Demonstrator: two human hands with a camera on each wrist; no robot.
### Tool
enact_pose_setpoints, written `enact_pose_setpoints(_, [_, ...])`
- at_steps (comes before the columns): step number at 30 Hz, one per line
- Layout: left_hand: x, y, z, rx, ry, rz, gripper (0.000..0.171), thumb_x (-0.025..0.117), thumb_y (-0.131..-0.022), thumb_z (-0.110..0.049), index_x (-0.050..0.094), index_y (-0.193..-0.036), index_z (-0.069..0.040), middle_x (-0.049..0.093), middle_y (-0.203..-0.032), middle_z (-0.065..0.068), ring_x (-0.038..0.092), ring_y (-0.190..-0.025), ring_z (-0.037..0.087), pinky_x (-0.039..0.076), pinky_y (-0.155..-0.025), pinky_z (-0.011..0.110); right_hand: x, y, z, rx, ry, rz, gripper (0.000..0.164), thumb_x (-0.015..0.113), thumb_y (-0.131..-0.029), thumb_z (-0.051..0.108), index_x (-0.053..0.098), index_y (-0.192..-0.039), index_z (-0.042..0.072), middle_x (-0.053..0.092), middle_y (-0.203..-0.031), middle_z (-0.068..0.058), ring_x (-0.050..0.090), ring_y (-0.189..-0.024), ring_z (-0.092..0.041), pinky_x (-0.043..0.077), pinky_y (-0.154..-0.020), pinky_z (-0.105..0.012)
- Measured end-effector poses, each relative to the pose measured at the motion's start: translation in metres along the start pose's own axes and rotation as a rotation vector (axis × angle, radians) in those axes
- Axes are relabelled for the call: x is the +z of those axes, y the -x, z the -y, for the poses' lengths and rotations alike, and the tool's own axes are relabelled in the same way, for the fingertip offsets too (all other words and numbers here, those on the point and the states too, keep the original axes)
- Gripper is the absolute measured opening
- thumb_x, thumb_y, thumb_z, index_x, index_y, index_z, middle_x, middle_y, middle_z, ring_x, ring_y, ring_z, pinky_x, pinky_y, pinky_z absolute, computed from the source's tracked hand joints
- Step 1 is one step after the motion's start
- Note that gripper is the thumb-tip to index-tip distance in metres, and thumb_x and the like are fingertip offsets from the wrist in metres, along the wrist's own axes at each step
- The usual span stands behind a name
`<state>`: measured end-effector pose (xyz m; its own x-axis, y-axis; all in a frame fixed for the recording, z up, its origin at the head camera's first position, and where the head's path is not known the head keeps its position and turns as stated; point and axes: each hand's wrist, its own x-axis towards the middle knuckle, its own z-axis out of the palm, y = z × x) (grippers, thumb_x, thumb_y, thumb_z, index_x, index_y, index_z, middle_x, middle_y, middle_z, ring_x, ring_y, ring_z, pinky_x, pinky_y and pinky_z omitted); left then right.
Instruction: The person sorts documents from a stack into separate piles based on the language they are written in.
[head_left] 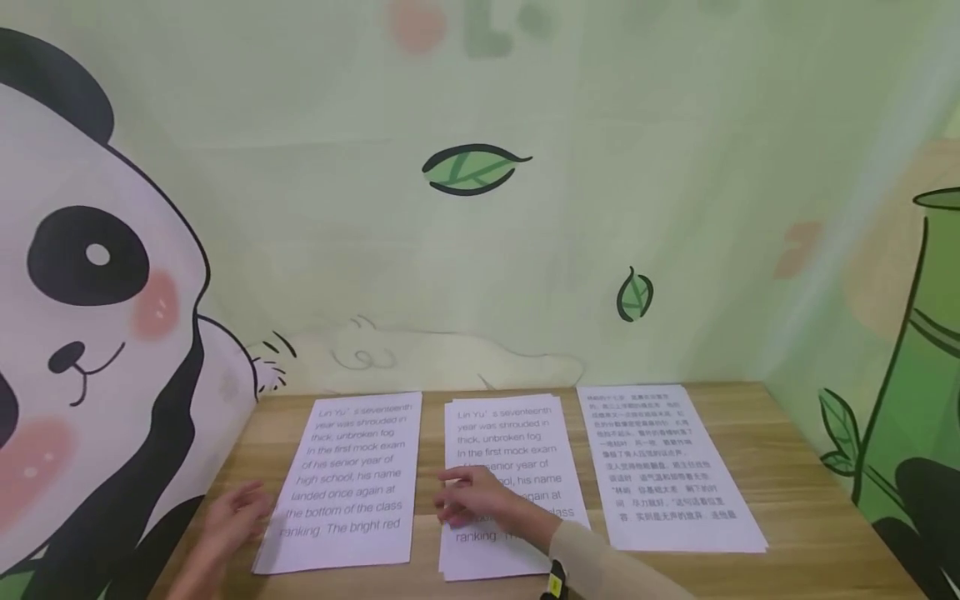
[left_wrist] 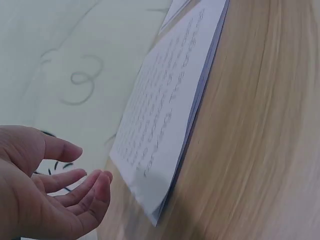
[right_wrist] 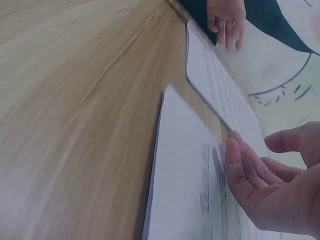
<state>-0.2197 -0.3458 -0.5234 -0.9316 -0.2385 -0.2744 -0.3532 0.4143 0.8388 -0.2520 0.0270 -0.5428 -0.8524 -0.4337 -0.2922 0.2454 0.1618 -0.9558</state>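
Note:
Three stacks of printed paper lie side by side on a wooden table (head_left: 517, 575). The left stack (head_left: 352, 475) and the middle stack (head_left: 510, 425) carry large English text; the right stack (head_left: 667, 467) has Chinese characters. My left hand (head_left: 236, 517) hovers by the left edge of the left stack, its fingers relaxed and holding nothing. In the left wrist view, that hand (left_wrist: 65, 185) has its thumb apart from the loosely bent fingers. Over the left side of the middle stack is my right hand (head_left: 480, 500), covering some of its text. The right wrist view shows this hand (right_wrist: 275, 175) loosely curved, with nothing in it.
Behind the table hangs a pale green backdrop (head_left: 337, 208) printed with a panda (head_left: 90, 250), leaves and a bamboo stalk (head_left: 915, 400). A dark band with a yellow patch (head_left: 555, 581) circles my right wrist, below a light sleeve (head_left: 600, 562).

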Motion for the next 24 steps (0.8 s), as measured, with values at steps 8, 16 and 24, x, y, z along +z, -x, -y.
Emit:
enact_pose_setpoints(8, [0.048,0.013,-0.030,0.133,-0.007,0.112,0.049,0.057,-0.101,-0.010,0.045,-0.143,0.012,0.060,-0.126,0.036,0.071,-0.090,0.018,0.059,-0.071,0.028,-0.047,0.025,-0.009,0.021,0.094,-0.047,0.044,0.059,-0.097,0.009,0.055,-0.140,-0.003,0.077,-0.107,-0.016,0.076,-0.083,-0.019,0.064,-0.072,-0.032])
enact_pose_setpoints(16, [0.118,0.022,-0.059,0.192,-0.033,0.238,0.043,0.062,-0.097,-0.008,0.056,-0.137,0.007,0.068,-0.116,0.020,0.072,-0.088,0.023,0.061,-0.074,0.036,-0.102,0.064,-0.020,0.053,0.137,-0.091,0.049,0.056,-0.099,0.011,0.049,-0.144,-0.007,0.075,-0.107,-0.014,0.074,-0.085,-0.017,0.064,-0.076,-0.033])
enact_pose_setpoints(24, [0.154,0.028,-0.071,0.250,0.010,0.418,0.055,0.065,-0.090,-0.006,0.049,-0.141,0.010,0.064,-0.117,0.023,0.070,-0.085,0.021,0.061,-0.072,0.037,-0.143,0.090,-0.026,0.063,0.168,-0.096,0.052,0.054,-0.101,0.010,0.042,-0.147,-0.011,0.074,-0.107,-0.014,0.073,-0.085,-0.017,0.064,-0.076,-0.035])
